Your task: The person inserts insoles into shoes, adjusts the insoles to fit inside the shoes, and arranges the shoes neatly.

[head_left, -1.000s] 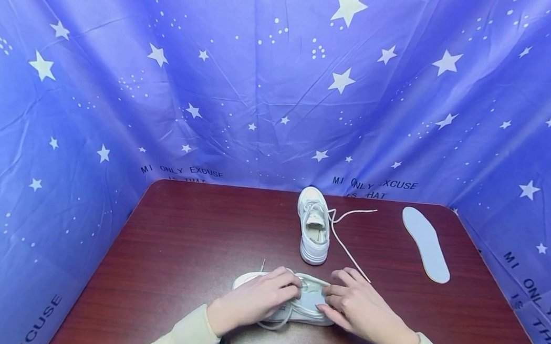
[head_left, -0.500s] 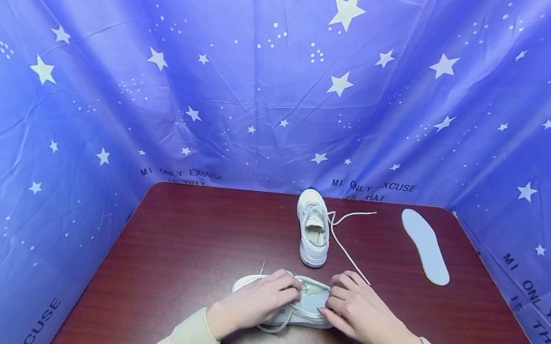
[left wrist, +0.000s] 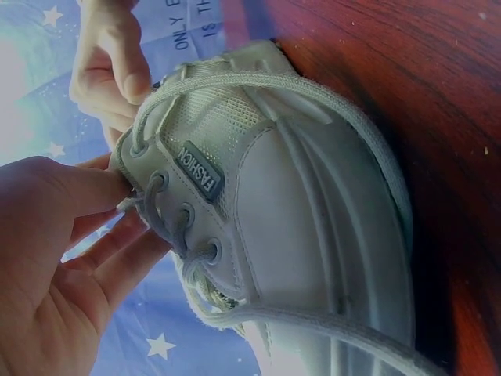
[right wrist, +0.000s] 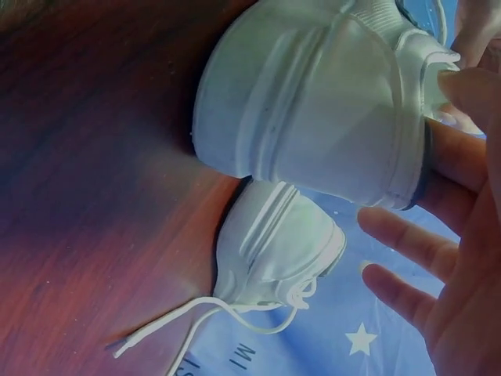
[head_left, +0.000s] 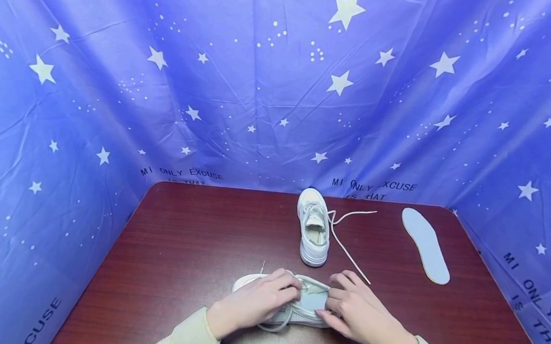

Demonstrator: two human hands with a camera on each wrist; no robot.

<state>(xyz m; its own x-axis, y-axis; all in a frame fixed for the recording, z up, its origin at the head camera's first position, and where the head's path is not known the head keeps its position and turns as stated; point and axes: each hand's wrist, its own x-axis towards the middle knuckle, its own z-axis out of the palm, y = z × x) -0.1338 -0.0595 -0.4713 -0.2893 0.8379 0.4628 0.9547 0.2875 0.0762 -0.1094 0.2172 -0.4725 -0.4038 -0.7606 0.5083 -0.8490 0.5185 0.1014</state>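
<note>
A white lace-up sneaker (head_left: pixel 295 315) lies lengthwise before me, toe to the left, a pale blue-grey insole (head_left: pixel 314 300) showing in its opening. My left hand (head_left: pixel 262 297) grips its tongue and eyelet edge; in the left wrist view the thumb (left wrist: pixel 86 188) sits at the top eyelets beside a loose lace (left wrist: pixel 337 102). At the heel end is my right hand (head_left: pixel 361 311). Its thumb is at the near collar, two fingers dip over the heel rim (right wrist: pixel 423 164), and the other two fingers (right wrist: pixel 407 243) stick out behind the heel. The fingertips inside are hidden.
Behind it, a second white sneaker (head_left: pixel 313 253) stands with its heel toward me, its untied lace (head_left: pixel 346 247) trailing right. A loose pale insole (head_left: pixel 424 244) lies at the right of the brown table (head_left: pixel 181 240). A blue star-printed curtain (head_left: pixel 262 87) encloses the table's back and sides.
My right thumb has shifted slightly along the near collar of the sneaker. The left hand keeps its hold, and the other things stay in place.
</note>
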